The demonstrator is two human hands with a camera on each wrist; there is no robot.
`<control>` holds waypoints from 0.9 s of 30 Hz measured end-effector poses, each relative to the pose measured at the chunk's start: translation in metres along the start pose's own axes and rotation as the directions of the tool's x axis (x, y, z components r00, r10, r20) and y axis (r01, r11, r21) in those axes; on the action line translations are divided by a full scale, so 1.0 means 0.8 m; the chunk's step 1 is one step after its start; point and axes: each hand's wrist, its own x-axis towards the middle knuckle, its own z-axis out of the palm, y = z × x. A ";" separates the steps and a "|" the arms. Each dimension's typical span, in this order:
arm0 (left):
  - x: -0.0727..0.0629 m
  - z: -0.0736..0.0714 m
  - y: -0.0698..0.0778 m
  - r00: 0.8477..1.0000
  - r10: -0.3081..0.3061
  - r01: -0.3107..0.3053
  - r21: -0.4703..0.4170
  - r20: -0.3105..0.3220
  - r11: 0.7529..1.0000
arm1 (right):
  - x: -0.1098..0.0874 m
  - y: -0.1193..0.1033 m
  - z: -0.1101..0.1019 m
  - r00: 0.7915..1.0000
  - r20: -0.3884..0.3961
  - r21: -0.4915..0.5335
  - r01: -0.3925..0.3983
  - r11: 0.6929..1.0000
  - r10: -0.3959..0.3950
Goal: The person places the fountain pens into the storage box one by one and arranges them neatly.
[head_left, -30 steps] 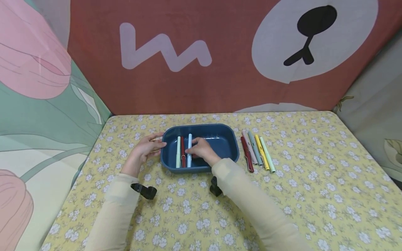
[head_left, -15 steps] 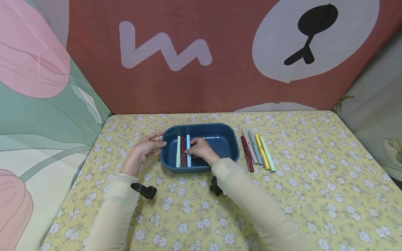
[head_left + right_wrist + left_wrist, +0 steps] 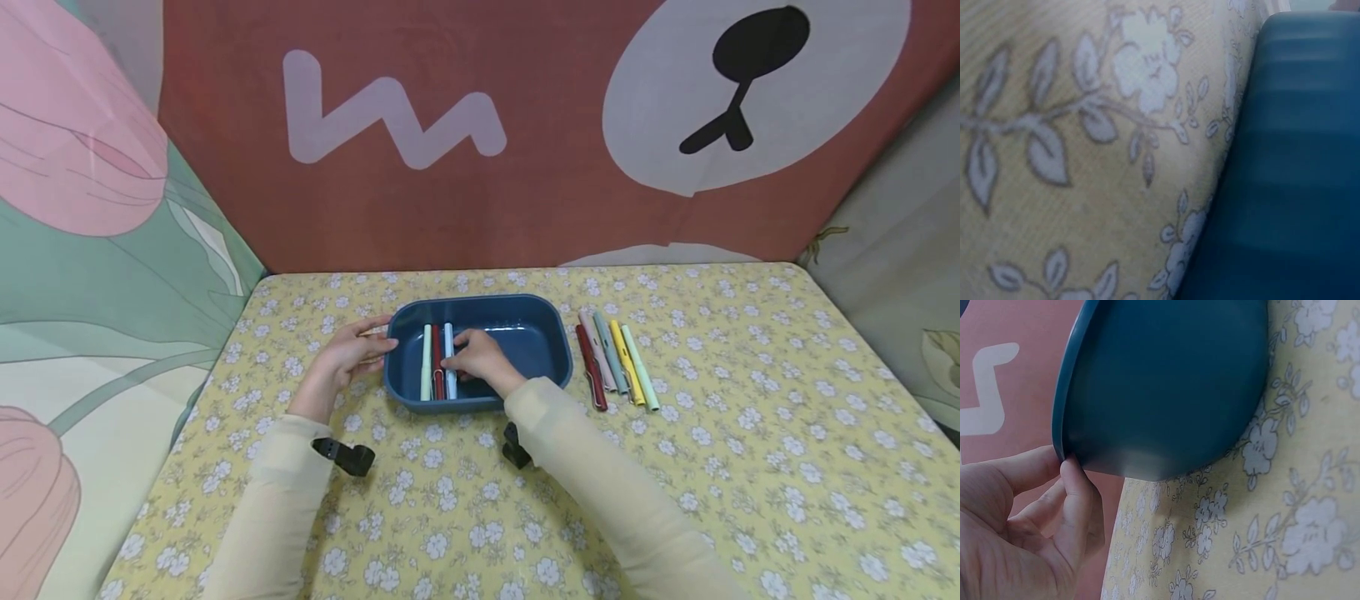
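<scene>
A dark blue box (image 3: 525, 310) with rounded corners lies on the table in the head view. My left hand (image 3: 351, 352) pinches its left rim between thumb and finger, which the left wrist view shows close by the box wall (image 3: 1166, 387). Inside the box, my right hand (image 3: 483, 358) pinches a light blue pen (image 3: 448, 337), laid lengthwise front to back. Just left of it lie a dark red pen (image 3: 437, 346) and a pale green pen (image 3: 427, 358), nearly parallel. Only the outer box wall (image 3: 1297, 169) and tablecloth show in the right wrist view; the hand is out of it.
To the right of the box lie several pens side by side: dark red (image 3: 592, 367), pale pink (image 3: 597, 350), grey-blue (image 3: 613, 350), yellow (image 3: 627, 362) and pale green (image 3: 640, 367). A yellow floral cloth (image 3: 450, 517) covers the table. A red-brown printed curtain (image 3: 555, 200) stands behind it.
The right hand has shifted the light blue pen slightly left, closer to the dark red pen. My left hand stays on the box rim.
</scene>
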 end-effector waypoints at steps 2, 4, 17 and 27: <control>0.000 0.000 0.000 1.000 0.001 -0.001 0.002 0.000 1.000 | 0.000 -0.001 0.000 1.000 0.002 -0.003 0.004 1.000 -0.004; 0.000 0.000 0.000 1.000 0.002 -0.002 0.004 0.002 1.000 | 0.000 -0.001 0.000 1.000 0.004 -0.008 0.006 1.000 -0.006; 0.001 -0.001 0.000 1.000 -0.005 0.005 0.009 0.007 1.000 | -0.002 -0.001 -0.001 1.000 0.010 -0.013 0.017 1.000 -0.017; -0.001 -0.001 0.000 1.000 0.010 -0.010 0.006 0.019 1.000 | -0.001 -0.001 -0.002 1.000 -0.015 -0.006 0.016 1.000 -0.016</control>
